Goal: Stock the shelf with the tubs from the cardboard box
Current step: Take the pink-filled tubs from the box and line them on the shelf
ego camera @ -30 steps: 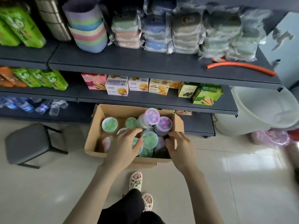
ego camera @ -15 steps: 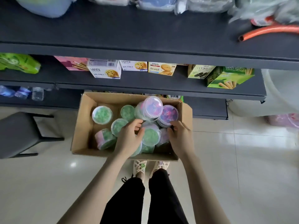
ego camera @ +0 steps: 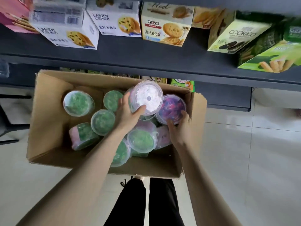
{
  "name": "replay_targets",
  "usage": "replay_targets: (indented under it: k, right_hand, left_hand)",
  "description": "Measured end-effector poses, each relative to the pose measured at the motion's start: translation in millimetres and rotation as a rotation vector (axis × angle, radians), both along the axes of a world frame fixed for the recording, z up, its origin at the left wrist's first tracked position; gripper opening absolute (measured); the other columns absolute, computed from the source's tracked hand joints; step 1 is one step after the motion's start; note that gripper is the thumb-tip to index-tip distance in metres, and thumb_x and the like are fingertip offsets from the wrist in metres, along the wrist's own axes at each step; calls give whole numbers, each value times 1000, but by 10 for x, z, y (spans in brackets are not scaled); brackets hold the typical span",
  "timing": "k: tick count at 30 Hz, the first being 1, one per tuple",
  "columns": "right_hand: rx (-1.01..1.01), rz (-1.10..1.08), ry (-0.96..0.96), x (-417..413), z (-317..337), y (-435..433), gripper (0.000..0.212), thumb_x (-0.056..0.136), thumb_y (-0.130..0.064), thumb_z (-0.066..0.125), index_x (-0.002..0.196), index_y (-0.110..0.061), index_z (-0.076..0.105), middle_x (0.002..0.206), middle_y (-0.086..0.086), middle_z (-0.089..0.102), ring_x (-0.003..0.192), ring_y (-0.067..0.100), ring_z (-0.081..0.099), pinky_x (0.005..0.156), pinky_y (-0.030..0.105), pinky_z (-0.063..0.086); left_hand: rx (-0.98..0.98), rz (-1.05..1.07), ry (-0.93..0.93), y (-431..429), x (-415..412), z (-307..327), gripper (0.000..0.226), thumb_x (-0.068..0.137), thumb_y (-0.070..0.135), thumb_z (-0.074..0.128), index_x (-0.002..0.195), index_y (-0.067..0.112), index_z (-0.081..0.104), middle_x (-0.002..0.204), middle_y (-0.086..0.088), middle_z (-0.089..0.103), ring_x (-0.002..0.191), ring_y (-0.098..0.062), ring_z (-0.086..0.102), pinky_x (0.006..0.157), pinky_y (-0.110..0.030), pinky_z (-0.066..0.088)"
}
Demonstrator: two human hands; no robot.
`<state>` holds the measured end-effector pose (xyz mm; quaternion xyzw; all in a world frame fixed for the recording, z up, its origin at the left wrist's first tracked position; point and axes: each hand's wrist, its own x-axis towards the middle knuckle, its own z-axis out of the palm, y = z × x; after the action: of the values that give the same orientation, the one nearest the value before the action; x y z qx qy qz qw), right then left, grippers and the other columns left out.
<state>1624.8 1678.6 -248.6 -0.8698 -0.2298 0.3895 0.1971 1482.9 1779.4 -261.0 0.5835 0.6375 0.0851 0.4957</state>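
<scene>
Left grip [ego camera: 128,115] clasps pale tub [ego camera: 148,98], thumb over the clear lid's near rim, fingers up its left side; tub is tilted, raised above the others near the far right corner of cardboard box [ego camera: 48,111]. Right grip [ego camera: 179,128] wraps the near rim of purple tub [ego camera: 171,110], thumb on the lid's right edge; this tub sits just right of the pale one, touching it, by the box's right wall. Both forearms reach in over the box's near edge.

Box stands on tiled floor [ego camera: 244,160], its far edge under shelf [ego camera: 146,57]. Inside, left to right: green tubs [ego camera: 78,103] upright along the far left, one more on its side by the near left, more green ones piled under the left forearm at middle, pinkish tub [ego camera: 162,136] under the right grip.

Shelf front edge carries biscuit boxes [ego camera: 65,26] in a row, pink at the left corner, white and yellow in the middle, green at the right. Black trousers [ego camera: 146,201] below the box's near edge
</scene>
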Motion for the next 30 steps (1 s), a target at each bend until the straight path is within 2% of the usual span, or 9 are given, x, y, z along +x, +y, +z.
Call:
replay_targets:
  k: [3, 8, 12, 15, 19, 21, 24, 27, 30]
  right_hand:
    - [17, -82, -64, -89, -190, 40, 72, 88, -28, 63, 146, -10, 25, 150, 12, 31, 136, 30, 30, 113, 38, 23]
    - [26, -212, 17, -225, -314, 82, 75, 91, -22, 58, 149, -7, 14, 155, 14, 17, 140, 30, 22, 113, 33, 18]
    - [34, -372, 76, -204, -333, 121, 76, 92, -24, 59, 149, -5, 13, 149, 18, 23, 136, 32, 30, 111, 32, 24]
    - [84, -448, 206, -312, -350, 225, 81, 87, -43, 60, 148, -10, 19, 138, 22, 43, 124, 34, 48, 106, 46, 40]
    - [131, -429, 209, -399, -360, 319, 72, 82, -49, 62, 141, -14, 37, 113, 24, 57, 101, 30, 58, 95, 47, 47]
    - [164, -367, 138, -387, -353, 286, 63, 83, -42, 67, 134, -12, 44, 113, 16, 52, 102, 27, 48, 94, 34, 42]
    - [230, -340, 43, -369, -396, 225, 46, 81, -30, 73, 117, -10, 52, 115, 6, 34, 98, 11, 34, 86, 16, 30]
    - [273, -363, 100, -299, -446, 224, 33, 82, -28, 73, 100, -9, 53, 127, 8, 34, 104, 11, 37, 87, 17, 31]
    - [303, -382, 248, -233, -486, 244, 30, 82, -36, 72, 90, -18, 49, 114, 9, 50, 95, 14, 51, 82, 26, 45]
  left_hand:
    - [5, -36, -84, 108, 45, -147, 87, 76, 24, 76, 145, 22, 24, 147, 0, 31, 134, -15, 31, 108, -31, 30]
    - [33, -60, -136, 171, 27, -248, 75, 73, 17, 79, 136, 21, 37, 134, 2, 46, 122, -12, 43, 98, -30, 42]
    - [169, -47, -122, 193, -25, -189, 57, 71, 15, 80, 114, 16, 43, 129, -3, 49, 116, -13, 47, 89, -15, 41]
    - [255, 33, -101, 144, -97, -102, 56, 70, 13, 80, 109, 12, 40, 114, -2, 50, 103, -13, 51, 71, 1, 36]
    - [286, 76, -85, 39, -226, -50, 61, 69, 18, 82, 114, 10, 41, 111, 2, 47, 101, -8, 50, 73, 1, 36]
    - [277, 112, -66, -12, -252, -49, 74, 68, 27, 82, 127, 10, 40, 120, 3, 47, 106, -3, 47, 78, 0, 37]
    - [254, 210, -30, -60, -268, -82, 90, 64, 43, 82, 137, 18, 35, 131, -2, 48, 118, -10, 47, 90, -17, 43]
    - [256, 265, -24, -62, -296, -125, 84, 54, 61, 78, 123, 27, 44, 122, 0, 53, 114, -17, 52, 90, -32, 49]
    - [210, 246, -41, -15, -297, -152, 78, 48, 58, 80, 107, 29, 39, 120, -4, 51, 108, -16, 53, 81, -23, 49]
